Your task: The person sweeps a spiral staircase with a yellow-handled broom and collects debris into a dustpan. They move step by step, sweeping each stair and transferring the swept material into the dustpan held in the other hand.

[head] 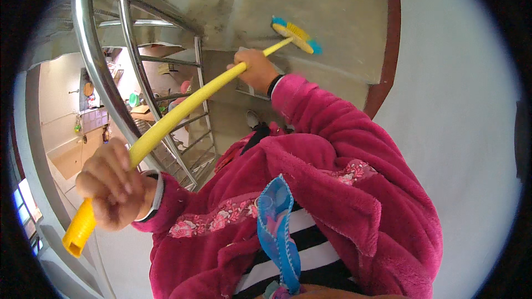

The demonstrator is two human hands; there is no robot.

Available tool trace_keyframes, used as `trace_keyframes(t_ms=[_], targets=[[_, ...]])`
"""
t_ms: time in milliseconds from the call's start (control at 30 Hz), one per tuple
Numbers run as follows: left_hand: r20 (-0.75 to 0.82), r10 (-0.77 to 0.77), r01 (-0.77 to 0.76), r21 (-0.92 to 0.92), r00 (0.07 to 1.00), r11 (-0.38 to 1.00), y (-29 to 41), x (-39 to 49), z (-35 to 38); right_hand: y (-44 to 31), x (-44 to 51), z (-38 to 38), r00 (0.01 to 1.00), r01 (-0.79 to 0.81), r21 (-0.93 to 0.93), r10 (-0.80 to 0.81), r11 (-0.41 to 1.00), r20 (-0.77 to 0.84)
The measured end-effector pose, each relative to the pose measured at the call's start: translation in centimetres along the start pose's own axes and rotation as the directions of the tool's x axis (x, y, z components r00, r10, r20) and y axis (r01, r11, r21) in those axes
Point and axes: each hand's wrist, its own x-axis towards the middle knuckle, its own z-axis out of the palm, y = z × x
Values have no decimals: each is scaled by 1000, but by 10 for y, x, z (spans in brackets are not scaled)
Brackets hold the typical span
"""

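Observation:
A broom with a long yellow handle (199,96) slants across the view from lower left to upper right. My left hand (114,185) is closed around its upper end, just above the ribbed orange-yellow grip tip. Farther down the handle, my right hand (254,70) is wrapped around it. The broom head (294,36), yellow with blue bristles at both ends, is over the grey concrete stair surface (332,4) at the top; its bristles look slightly blurred, and contact with the surface cannot be made out.
A stainless steel railing (97,58) runs along the left, close to the handle. Beyond it a lower room shows a wooden table (145,115) and a green basin (134,99). A pale wall (453,91) with dark red skirting (392,41) bounds the right. My shoe (252,119) is on the floor below my right hand.

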Motion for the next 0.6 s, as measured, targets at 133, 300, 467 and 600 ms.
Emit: trace_keyframes(t_ms=[133,300,467,600], targets=[[66,161,-159,-37,985,987,41,-8,-19,-49,-8,-6,992,-46,88,35,995,120],[21,353,-348,-132,935,928,51,-14,0,-62,15,-23,989,93,75,-101,993,112],[-163,319,-274,249,934,929,-16,-29,51,2,71,-21,991,130,-116,-128,985,28],[38,281,-282,231,959,931,-56,-42,62,34,51,-12,993,-14,-148,31,989,111]])
